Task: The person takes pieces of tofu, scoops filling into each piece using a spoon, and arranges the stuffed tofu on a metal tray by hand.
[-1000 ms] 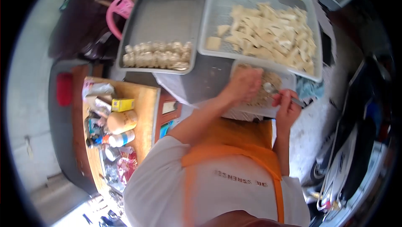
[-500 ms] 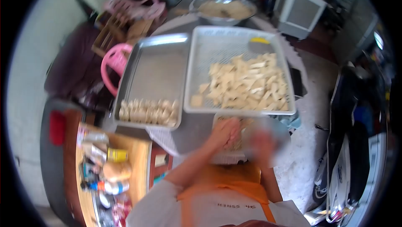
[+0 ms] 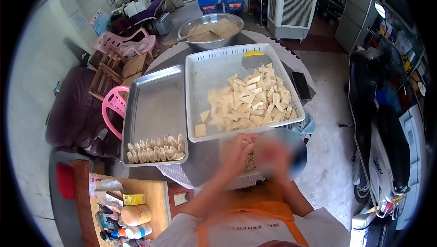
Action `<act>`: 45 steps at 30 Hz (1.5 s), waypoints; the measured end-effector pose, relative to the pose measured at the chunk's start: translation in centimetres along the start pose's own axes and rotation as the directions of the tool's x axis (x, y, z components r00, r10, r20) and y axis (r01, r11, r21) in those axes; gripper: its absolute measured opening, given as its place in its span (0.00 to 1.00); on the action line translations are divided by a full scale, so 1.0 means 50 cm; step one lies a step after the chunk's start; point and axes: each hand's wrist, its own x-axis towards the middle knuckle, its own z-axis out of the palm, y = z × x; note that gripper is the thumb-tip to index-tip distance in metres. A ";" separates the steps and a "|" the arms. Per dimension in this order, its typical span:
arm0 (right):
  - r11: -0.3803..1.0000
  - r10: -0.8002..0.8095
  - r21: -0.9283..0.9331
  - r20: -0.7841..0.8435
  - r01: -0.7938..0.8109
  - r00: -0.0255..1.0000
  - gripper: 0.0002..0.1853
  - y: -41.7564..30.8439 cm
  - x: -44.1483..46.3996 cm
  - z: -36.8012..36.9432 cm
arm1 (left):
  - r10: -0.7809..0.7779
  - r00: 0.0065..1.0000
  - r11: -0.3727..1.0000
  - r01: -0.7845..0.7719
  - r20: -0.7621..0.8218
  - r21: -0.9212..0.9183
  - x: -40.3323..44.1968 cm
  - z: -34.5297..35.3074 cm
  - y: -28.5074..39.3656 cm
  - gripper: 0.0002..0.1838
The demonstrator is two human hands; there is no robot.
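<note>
My left hand (image 3: 239,149) is closed, fingers curled together over the container of crumbly filling (image 3: 250,162); what it holds is too small to make out. My right hand (image 3: 276,156) is beside it, smeared by blur, so its fingers and anything in them cannot be read. Beyond my hands, a white perforated tray (image 3: 196,74) holds many pale triangular and square pieces (image 3: 255,99) and a scraper with a yellow edge (image 3: 257,59). To the left, a metal tray (image 3: 154,103) carries rows of filled, folded pieces (image 3: 157,150) along its near end.
A steel bowl (image 3: 209,43) of crumbly mix with a utensil stands at the table's far side. A phone (image 3: 301,86) lies right of the white tray, near a blue cloth (image 3: 306,125). Left are a pink chair (image 3: 114,106) and a wooden stand (image 3: 157,201) with jars.
The view has tilted up and shows more of the room. The spoon seen earlier in my right hand is no longer discernible in the blur. My left hand stays closed over the container.
</note>
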 end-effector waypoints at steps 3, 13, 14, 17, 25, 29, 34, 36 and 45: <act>1.000 -0.020 0.016 -0.066 0.021 0.998 0.13 -0.022 0.005 -0.006 | -0.159 0.987 0.969 0.160 0.024 -0.188 -0.001 -0.010 0.002 0.08; 0.964 -0.170 -0.221 -0.072 0.150 0.983 0.10 -0.025 0.003 -0.020 | -0.513 0.835 0.701 0.542 0.201 -0.463 -0.014 -0.028 -0.021 0.13; 0.898 -0.263 -0.373 -0.033 0.232 0.964 0.10 -0.008 0.003 -0.025 | -0.538 0.830 0.690 0.533 0.146 -0.490 -0.013 -0.021 -0.016 0.13; 0.676 -0.400 -0.645 0.085 0.356 0.913 0.10 0.027 0.003 -0.035 | -0.570 0.820 0.680 0.504 0.048 -0.533 -0.006 -0.007 0.001 0.16; 0.639 -0.358 -0.701 0.095 0.318 0.929 0.10 0.017 0.003 -0.019 | -0.654 0.738 0.572 0.626 0.164 -0.530 -0.011 -0.032 0.004 0.22; 0.774 -0.243 -0.596 0.031 0.213 0.969 0.10 -0.034 0.001 0.001 | -0.577 0.766 0.641 0.640 0.284 -0.424 -0.020 -0.042 -0.005 0.18; 0.748 -0.255 -0.621 0.056 0.233 0.965 0.09 -0.032 -0.002 0.000 | -0.522 0.829 0.706 0.551 0.199 -0.445 -0.024 -0.036 -0.025 0.19; 0.749 -0.260 -0.618 0.060 0.240 0.964 0.09 -0.035 -0.002 0.002 | -0.626 0.760 0.568 0.599 0.177 -0.565 -0.015 -0.030 -0.012 0.23; 0.666 -0.346 -0.667 0.119 0.333 0.931 0.08 -0.020 0.000 -0.002 | -0.608 0.768 0.634 0.621 0.200 -0.461 -0.014 -0.036 -0.003 0.24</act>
